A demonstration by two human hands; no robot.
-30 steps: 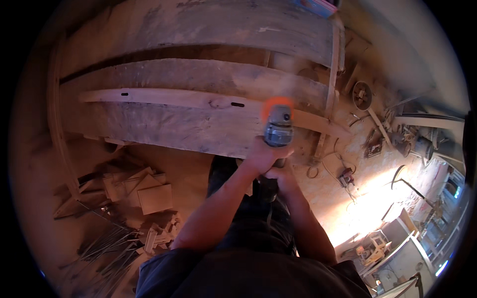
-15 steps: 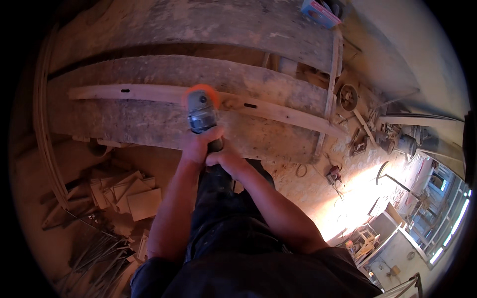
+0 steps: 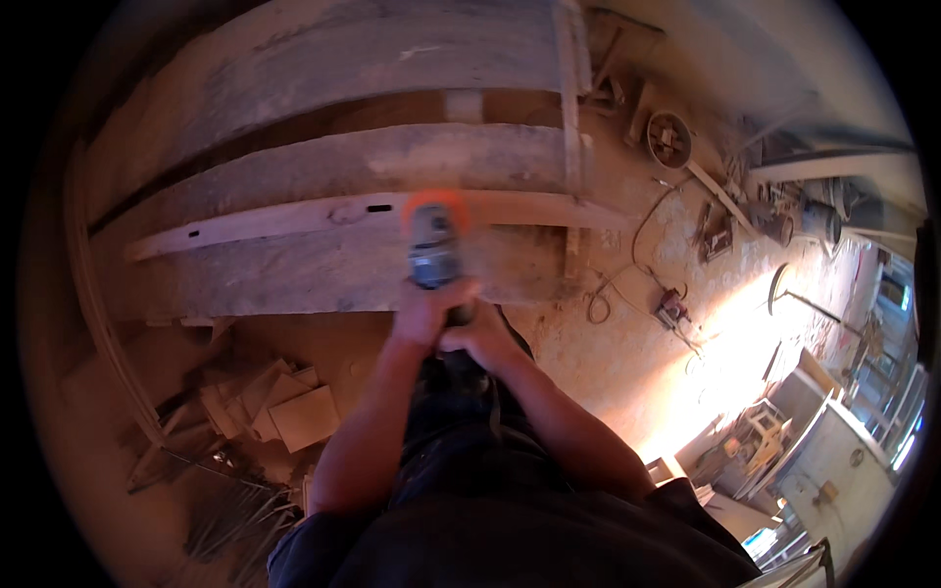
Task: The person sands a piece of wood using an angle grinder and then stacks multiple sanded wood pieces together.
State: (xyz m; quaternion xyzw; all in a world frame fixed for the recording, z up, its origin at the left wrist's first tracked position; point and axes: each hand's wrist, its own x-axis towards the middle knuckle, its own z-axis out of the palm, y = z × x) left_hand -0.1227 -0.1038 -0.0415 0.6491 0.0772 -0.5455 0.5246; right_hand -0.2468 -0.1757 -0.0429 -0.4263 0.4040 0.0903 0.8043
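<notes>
**Grinder (image 3: 434,257) beside a slot: mind the edge and your grip**

Your grinder sits near the middle of the view, its blurred orange disc (image 3: 458,214) over the pale wooden strip (image 3: 294,221). Whether disc and wood are touching, you cannot tell from this angle. Your left hand (image 3: 428,312) is wrapped around the body just behind the head; your right hand (image 3: 482,339) closes around it farther back, near your lap.

The nearer dark slot (image 3: 379,208) lies just off the disc at nine o'clock. Let the disc tilt or dwell there and it could round the slot's lip, or catch and kick back at you. Nothing visible clamps the strip to the grey board (image 3: 294,279), so sideways drag might shift it, more so towards three o'clock, where its end reaches past the board. Loose clothing close behind the tool could snag too.

Farther out, just past three o'clock, a cord (image 3: 639,245) loops across the floor by a reddish tool (image 3: 673,310); stepping that way, you might trip.

For containers, a round bucket (image 3: 650,145) at two o'clock holds small blocky pieces, probably wood offcuts. A dark drum (image 3: 821,221) stands at three o'clock; its contents are too dim to make out.
</notes>
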